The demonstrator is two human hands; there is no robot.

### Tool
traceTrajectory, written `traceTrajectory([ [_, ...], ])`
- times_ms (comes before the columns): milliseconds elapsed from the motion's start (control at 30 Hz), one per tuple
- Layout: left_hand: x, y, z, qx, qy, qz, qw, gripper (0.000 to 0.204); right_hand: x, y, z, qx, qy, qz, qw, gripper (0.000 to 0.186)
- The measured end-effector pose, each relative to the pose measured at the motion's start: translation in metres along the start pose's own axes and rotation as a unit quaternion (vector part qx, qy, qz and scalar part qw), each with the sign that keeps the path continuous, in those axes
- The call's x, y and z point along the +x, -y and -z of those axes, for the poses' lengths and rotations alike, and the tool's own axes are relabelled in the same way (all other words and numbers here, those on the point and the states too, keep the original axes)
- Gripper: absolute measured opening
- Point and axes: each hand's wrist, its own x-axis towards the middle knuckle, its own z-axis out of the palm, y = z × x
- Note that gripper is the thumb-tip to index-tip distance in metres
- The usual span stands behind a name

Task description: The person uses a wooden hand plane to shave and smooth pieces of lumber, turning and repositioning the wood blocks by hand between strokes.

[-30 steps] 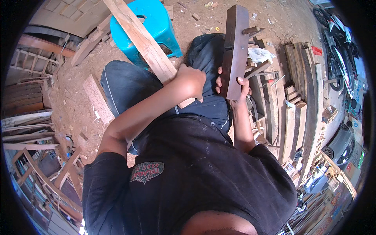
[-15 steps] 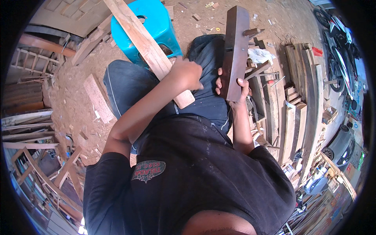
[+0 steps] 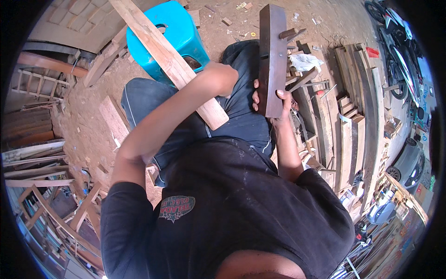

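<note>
A dark wooden hand plane (image 3: 272, 56) stands lengthwise in my right hand (image 3: 283, 104), whose fingers wrap round its lower end on the right side of my lap. A pale wooden board (image 3: 167, 56) runs diagonally from over the turquoise plastic stool (image 3: 144, 51) down to my lap (image 3: 246, 125). My left hand (image 3: 222, 79) is curled at the board's right edge, its forearm crossing over the board; its fingertips are hidden, so I cannot make out what they grip.
Stacked timber (image 3: 357, 111) lies along my right, with a white crumpled item (image 3: 304, 63) on it. A motorbike (image 3: 402, 69) and a grey car (image 3: 411, 169) are beyond. Planks and wooden frames (image 3: 46, 195) fill the left side. Scraps litter the dirt floor (image 3: 93, 116).
My left hand has moved up along the board, away from its near end, and its fingers are less visible. The plane stays in my right hand, shifted slightly left in view.
</note>
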Motion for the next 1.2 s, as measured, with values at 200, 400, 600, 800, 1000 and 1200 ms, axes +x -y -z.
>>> traceTrajectory([
  [200, 0.078, -0.008, -0.017, -0.009, 0.377, -0.044, 0.925, 0.027, 0.0, -0.001, 0.0, -0.037, -0.001, 0.006, 0.999, 0.07],
  [400, 0.13, 0.014, -0.053, -0.064, 0.49, -0.11, 0.863, 0.03, -0.004, 0.003, -0.001, -0.038, 0.007, -0.008, 0.999, 0.077],
  [600, 0.115, -0.003, -0.045, 0.072, 0.356, 0.009, 0.931, 0.038, 0.0, 0.002, 0.002, -0.032, 0.022, -0.005, 0.999, 0.078],
  [800, 0.009, -0.023, -0.001, 0.121, -0.011, 0.018, 0.992, 0.028, 0.0, 0.0, 0.004, -0.02, 0.022, -0.003, 1.0, 0.076],
  [1000, -0.09, -0.023, -0.02, -0.188, -0.516, 0.076, 0.832, 0.06, 0.002, -0.003, 0.003, -0.007, 0.01, 0.004, 1.0, 0.074],
  [1200, -0.082, 0.002, -0.084, -0.611, -0.552, 0.246, 0.511, 0.11, 0.0, 0.001, -0.001, -0.086, -0.004, -0.027, 0.996, 0.075],
])
